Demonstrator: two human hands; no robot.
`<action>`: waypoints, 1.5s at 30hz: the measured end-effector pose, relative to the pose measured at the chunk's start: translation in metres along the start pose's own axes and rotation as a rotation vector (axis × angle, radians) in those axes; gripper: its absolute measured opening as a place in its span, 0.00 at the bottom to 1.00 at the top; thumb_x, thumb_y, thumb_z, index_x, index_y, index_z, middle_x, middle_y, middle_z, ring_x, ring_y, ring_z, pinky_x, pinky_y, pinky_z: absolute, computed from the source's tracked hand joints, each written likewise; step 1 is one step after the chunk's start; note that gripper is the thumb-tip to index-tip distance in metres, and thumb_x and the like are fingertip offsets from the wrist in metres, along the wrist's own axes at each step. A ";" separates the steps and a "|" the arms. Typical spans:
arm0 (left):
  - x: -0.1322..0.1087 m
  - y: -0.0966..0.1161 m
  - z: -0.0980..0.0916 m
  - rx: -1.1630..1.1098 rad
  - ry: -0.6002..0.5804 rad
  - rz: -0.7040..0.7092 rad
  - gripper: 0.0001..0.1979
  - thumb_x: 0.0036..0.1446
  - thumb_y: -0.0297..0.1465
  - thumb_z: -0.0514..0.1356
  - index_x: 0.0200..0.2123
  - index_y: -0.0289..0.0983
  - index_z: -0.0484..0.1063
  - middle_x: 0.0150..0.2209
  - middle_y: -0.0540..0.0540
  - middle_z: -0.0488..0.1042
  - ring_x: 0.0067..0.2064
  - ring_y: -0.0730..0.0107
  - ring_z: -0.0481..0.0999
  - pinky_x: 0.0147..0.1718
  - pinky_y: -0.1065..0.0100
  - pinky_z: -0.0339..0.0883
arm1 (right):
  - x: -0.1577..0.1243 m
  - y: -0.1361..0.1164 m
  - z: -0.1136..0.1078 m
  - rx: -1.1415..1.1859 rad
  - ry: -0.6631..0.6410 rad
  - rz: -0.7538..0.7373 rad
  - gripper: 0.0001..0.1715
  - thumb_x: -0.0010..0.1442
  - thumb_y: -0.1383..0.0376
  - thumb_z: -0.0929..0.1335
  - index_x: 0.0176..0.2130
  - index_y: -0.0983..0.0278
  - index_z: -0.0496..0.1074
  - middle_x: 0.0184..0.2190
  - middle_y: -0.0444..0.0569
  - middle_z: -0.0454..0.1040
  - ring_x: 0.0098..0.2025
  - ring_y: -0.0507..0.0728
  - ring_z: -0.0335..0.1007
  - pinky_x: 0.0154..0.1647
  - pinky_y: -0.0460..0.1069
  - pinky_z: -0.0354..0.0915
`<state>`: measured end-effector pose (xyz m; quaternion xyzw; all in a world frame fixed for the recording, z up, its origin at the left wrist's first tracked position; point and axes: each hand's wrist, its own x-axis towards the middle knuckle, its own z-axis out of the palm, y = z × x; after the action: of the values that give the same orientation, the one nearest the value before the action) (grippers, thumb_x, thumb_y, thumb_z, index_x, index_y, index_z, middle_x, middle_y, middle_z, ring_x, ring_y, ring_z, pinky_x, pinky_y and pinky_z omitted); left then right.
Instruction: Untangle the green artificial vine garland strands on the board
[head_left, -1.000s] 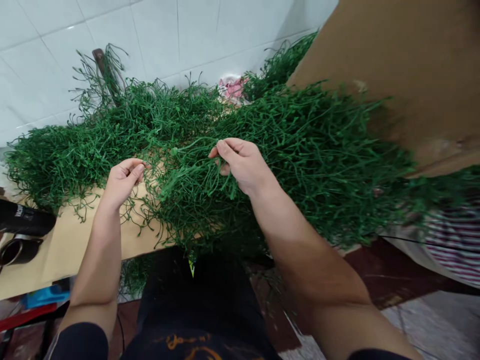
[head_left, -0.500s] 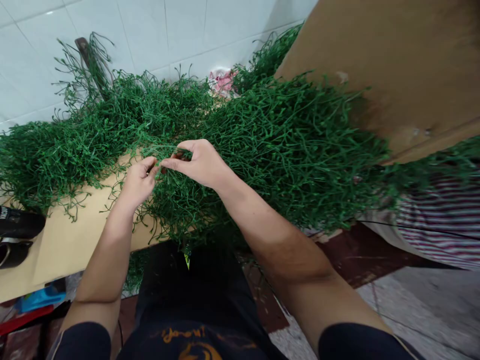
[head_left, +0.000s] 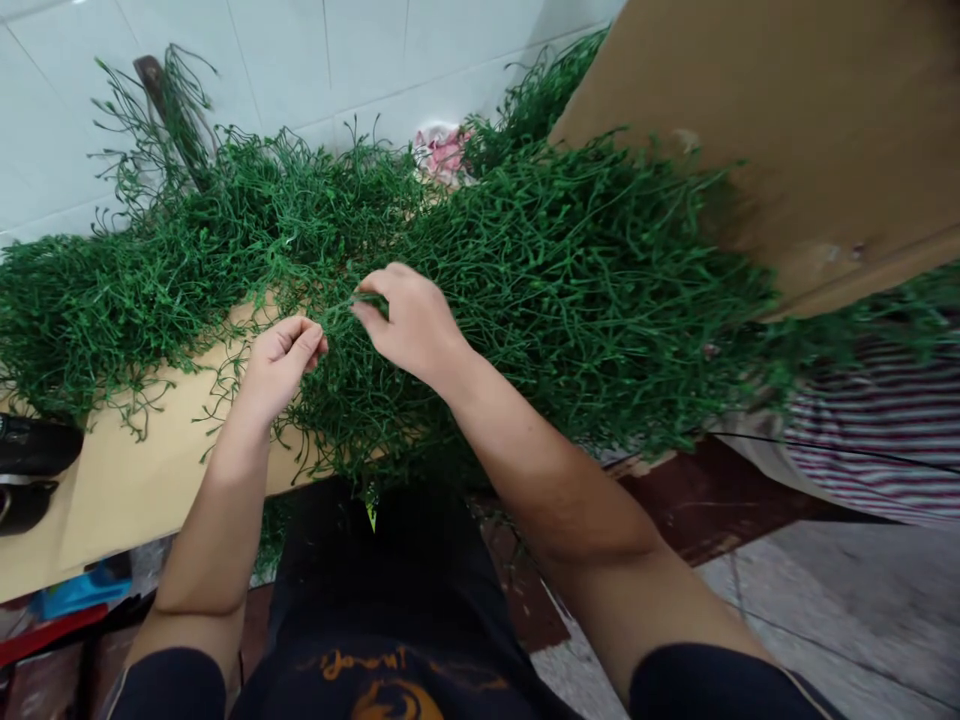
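A big heap of thin green plastic-looking stems (head_left: pixel 570 290) with small knobbed tips lies in front of me on cardboard. My left hand (head_left: pixel 281 360) is closed in a pinch at the near left edge of the heap; whatever lies between its thumb and forefinger is hidden. Just to the right and a little farther away, my right hand (head_left: pixel 412 320) hovers over the stems, thumb and fingertips closing around a thin green stem (head_left: pixel 343 304). A short gap separates the two hands. More green stems (head_left: pixel 112 290) are piled to the left.
A cardboard sheet (head_left: pixel 142 480) lies under the stems; a large cardboard panel (head_left: pixel 787 130) leans at the right. Behind are a pink-and-white bundle (head_left: pixel 442 152) and a brown upright stick (head_left: pixel 161 95). Dark cylindrical objects (head_left: pixel 34 445) stand at left, striped cloth (head_left: pixel 877 440) at right.
My right hand has drawn away from the left, slightly to the right and upward, so the fingertips no longer meet. My left hand stays almost in place, its fingers more curled.
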<state>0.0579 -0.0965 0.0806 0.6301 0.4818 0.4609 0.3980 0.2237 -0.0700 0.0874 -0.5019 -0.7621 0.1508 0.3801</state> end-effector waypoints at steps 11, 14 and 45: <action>0.003 -0.012 0.014 0.119 -0.094 0.069 0.16 0.55 0.41 0.56 0.22 0.37 0.64 0.18 0.53 0.59 0.21 0.77 0.56 0.21 0.71 0.50 | 0.000 0.011 0.006 0.294 -0.206 -0.057 0.20 0.59 0.60 0.62 0.20 0.64 0.57 0.18 0.41 0.53 0.25 0.48 0.49 0.28 0.47 0.49; 0.006 -0.013 0.017 0.200 -0.092 0.078 0.16 0.57 0.40 0.54 0.21 0.37 0.64 0.18 0.53 0.58 0.22 0.75 0.57 0.22 0.70 0.50 | 0.003 0.008 0.010 0.209 -0.097 -0.080 0.18 0.58 0.65 0.63 0.19 0.64 0.55 0.21 0.43 0.57 0.28 0.50 0.54 0.32 0.48 0.52; 0.039 -0.001 0.022 0.013 0.028 0.049 0.22 0.43 0.40 0.66 0.41 0.35 0.71 0.34 0.46 0.75 0.35 0.70 0.73 0.34 0.69 0.68 | 0.043 0.025 -0.019 0.553 0.176 0.091 0.25 0.58 0.46 0.61 0.26 0.64 0.63 0.21 0.43 0.58 0.24 0.47 0.54 0.26 0.44 0.56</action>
<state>0.0831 -0.0593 0.0816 0.6376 0.4749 0.4761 0.3758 0.2447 -0.0237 0.1029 -0.4238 -0.6330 0.3256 0.5601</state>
